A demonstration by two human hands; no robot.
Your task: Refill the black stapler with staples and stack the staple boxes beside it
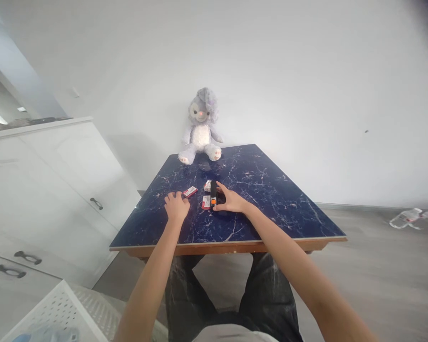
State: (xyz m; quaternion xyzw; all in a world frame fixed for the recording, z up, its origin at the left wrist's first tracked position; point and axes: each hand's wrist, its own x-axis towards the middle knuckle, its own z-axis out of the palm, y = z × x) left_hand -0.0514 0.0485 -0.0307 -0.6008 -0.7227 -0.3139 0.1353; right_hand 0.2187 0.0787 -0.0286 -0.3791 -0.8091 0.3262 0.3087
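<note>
On the blue marbled table [271,199], my right hand [231,199] has its thumb and fingers at the two ends of a black oblong object with an orange patch, which looks like a stapler [213,192]. Two small red-and-white boxes lie against its left side: a farther box [207,186] and a nearer box [206,203]. A third, flat red-and-white box [190,191] lies tilted to the left of these. My left hand [177,206] rests palm down beside that third box, fingers loosely spread, fingertips at its left end.
A grey plush toy [201,128] sits at the table's far edge against the white wall. White cabinets [64,190] stand at the left. A white perforated basket [60,304] is low at the left front. Clear plastic bottles [406,217] lie on the floor at right.
</note>
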